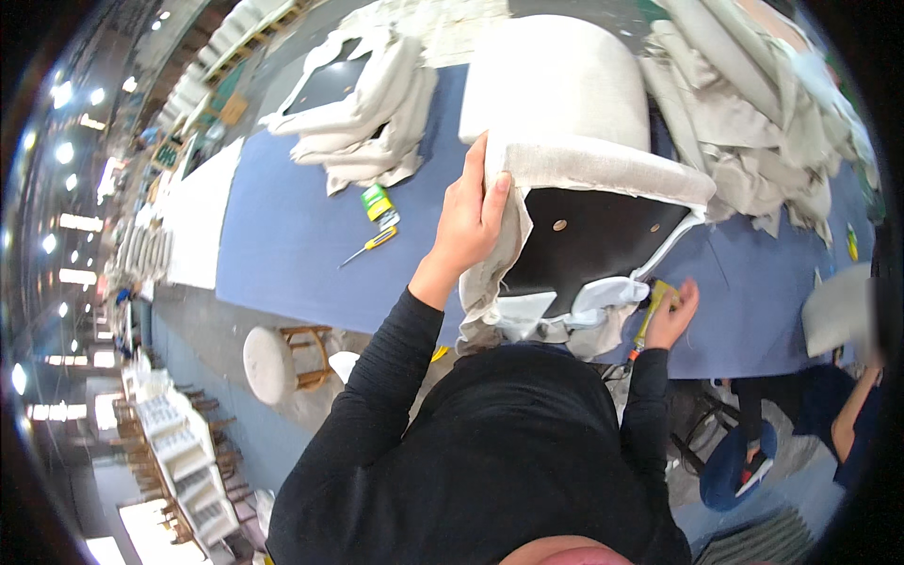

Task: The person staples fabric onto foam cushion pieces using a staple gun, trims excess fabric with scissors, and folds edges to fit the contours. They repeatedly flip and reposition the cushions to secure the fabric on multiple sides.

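A pale, fabric-covered chair seat [603, 168] stands tilted in front of me, its black underside board [589, 235] facing me. Along its lower edge, loose fabric and white padding [607, 297] hang out. My left hand [474, 212] is closed around the seat's upper left corner, fingers behind and thumb on the near side. By the lower right corner, my right hand [674, 315] is curled at a yellow tool [653, 311] that looks like an air staple gun with an orange end. Part of this tool is hidden by the fingers and fabric.
Behind the seat lies a pale upholstered cushion [556, 80] on the blue-covered table [311, 217]. Stacked covers [363, 122], a yellow screwdriver [379, 239] and a green packet [378, 203] are at left. Fabric [753, 169] is heaped right. A round stool [270, 365] stands below; another person [852, 414] is at right.
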Tool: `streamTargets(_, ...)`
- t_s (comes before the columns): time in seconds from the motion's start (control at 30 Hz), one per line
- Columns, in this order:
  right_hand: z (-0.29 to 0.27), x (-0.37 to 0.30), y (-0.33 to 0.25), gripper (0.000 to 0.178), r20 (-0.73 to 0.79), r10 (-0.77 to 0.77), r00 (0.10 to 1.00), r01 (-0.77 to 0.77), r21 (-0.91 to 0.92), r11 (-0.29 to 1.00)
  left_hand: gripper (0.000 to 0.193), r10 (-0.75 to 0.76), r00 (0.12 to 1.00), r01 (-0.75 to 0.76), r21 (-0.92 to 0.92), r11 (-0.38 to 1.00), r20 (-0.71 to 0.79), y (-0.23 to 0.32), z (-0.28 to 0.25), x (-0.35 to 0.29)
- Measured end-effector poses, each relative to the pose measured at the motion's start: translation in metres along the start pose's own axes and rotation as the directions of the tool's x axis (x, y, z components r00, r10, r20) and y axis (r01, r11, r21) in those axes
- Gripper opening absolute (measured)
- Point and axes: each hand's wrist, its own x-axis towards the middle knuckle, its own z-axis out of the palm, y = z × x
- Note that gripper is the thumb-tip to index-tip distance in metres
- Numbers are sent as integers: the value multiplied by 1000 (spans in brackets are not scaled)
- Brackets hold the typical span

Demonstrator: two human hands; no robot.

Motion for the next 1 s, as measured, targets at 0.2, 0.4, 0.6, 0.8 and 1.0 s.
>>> streamTargets(0.2,-4,-62,66,86,297,302,906,-96,-552,829,61,-10,994,21,97,995,-109,-17,-15,-26)
streamTargets(0.4,-31,-5,193,66,38,335,942,-314,-263,912,64,-11,1000,11,-36,999,10,6,-1,0)
streamTargets(0.6,-68,27,-135,30,507,538,674,-736,530,422,65,-12,1000,10,71,997,15,32,9,-4)
streamTargets(0.8,-42,-12,-316,52,552,133,823,-526,652,546,66,44,998,-48,129,990,37,60,28,10)
streamTargets(1.0,-21,-32,-355,52,665,146,732,-634,586,505,74,9,990,-22,91,996,141,67,24,6)
